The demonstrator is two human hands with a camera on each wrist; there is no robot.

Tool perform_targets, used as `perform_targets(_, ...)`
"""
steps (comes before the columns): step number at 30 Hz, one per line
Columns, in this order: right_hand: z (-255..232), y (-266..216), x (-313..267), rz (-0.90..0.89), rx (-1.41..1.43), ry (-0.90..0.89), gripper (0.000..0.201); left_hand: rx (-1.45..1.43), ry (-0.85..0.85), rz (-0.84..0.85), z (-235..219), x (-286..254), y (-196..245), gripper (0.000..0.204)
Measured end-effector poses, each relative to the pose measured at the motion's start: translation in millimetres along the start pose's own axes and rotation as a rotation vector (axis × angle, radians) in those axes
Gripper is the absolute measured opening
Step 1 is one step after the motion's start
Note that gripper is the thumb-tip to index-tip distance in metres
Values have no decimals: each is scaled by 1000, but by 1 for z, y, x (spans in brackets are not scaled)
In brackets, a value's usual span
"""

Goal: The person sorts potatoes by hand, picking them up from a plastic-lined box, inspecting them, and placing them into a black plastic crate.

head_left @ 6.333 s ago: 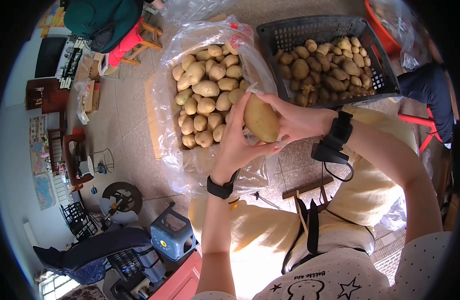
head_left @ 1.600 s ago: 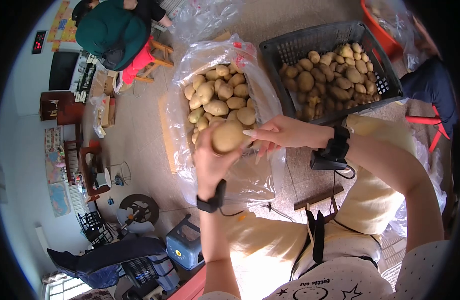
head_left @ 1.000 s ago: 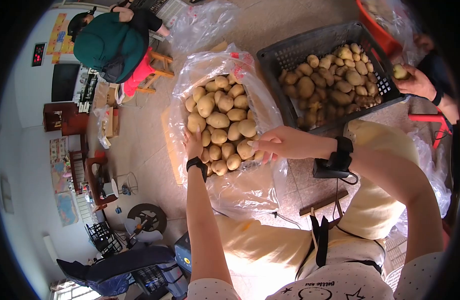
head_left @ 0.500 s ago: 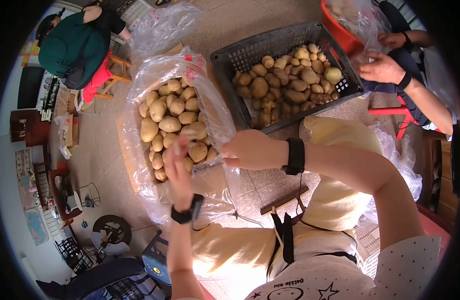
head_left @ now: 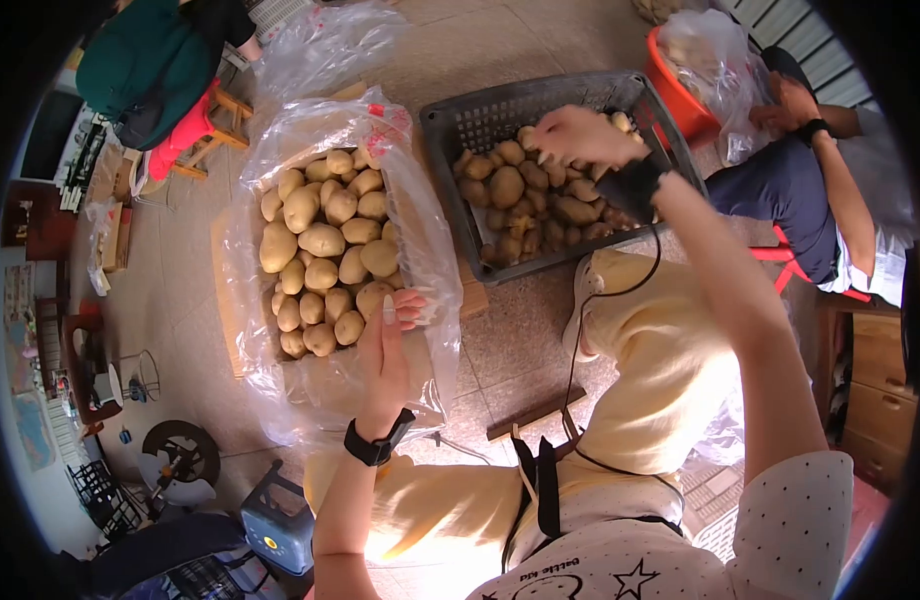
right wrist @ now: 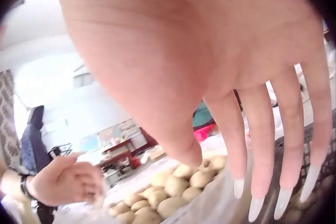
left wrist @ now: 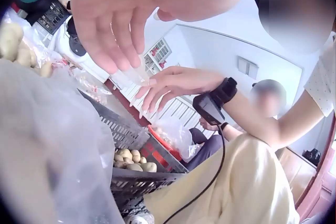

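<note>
Potatoes [head_left: 323, 240] fill a box lined with clear plastic in front of me. My left hand [head_left: 385, 350] hovers at the box's near right corner, thumb up and fingers loosely bent, holding no potato. In the left wrist view its fingers hang relaxed above the plastic. My right hand [head_left: 585, 138] is over a black plastic crate [head_left: 450, 140] of smaller, darker potatoes [head_left: 508, 187]. The right wrist view shows the right hand's long-nailed fingers [right wrist: 257, 145] hanging straight, with nothing between them. A large potato [head_left: 278, 247] lies at the left side of the box.
A red tub [head_left: 680, 95] with a plastic bag stands beyond the crate, beside a seated person [head_left: 780, 200]. Another person [head_left: 145, 70] sits on a wooden stool at the far left. A blue stool [head_left: 280, 515] and a fan [head_left: 185, 460] stand at the left.
The large potato, first between both hands, has been laid by my left hand in the box's left side. The left hand has drawn back right; the right has moved from the box over the crate.
</note>
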State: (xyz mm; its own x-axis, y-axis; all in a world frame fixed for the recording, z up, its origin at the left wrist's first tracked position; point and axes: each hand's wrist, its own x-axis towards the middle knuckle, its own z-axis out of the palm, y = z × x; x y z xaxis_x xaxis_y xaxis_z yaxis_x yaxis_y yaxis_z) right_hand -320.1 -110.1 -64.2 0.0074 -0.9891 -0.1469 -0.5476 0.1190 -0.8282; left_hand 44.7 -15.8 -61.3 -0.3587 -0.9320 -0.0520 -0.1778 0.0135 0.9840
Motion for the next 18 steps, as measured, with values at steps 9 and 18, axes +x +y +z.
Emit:
perform_targets(9,-100,220,-15,488,-642,57,30,32,-9,-54,-1,4,4,40)
perform_targets(18,-14,191,16,382,-1134,-150,73,27,-53,-50,4,11,4,34)
